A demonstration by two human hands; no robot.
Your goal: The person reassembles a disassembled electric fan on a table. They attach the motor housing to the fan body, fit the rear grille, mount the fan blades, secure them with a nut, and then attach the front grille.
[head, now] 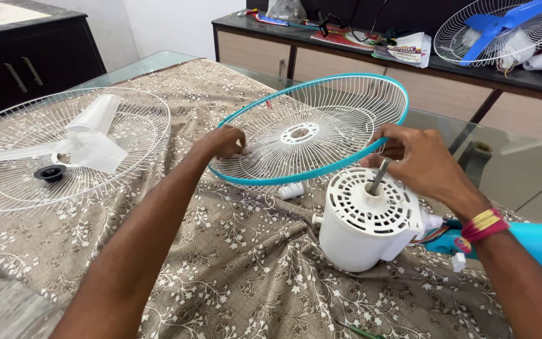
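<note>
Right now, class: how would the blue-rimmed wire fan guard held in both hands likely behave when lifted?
The fan guard is thin open wire, so probably light for its size. Such slim wires may flex or bend if squeezed. The left hand and right hand grip opposite rim edges, suggesting it is wide and awkward one-handed.

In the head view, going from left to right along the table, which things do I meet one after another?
White grille holding a white fan blade → left hand → teal-rimmed grille → white motor housing → right hand → teal fan body.
</note>
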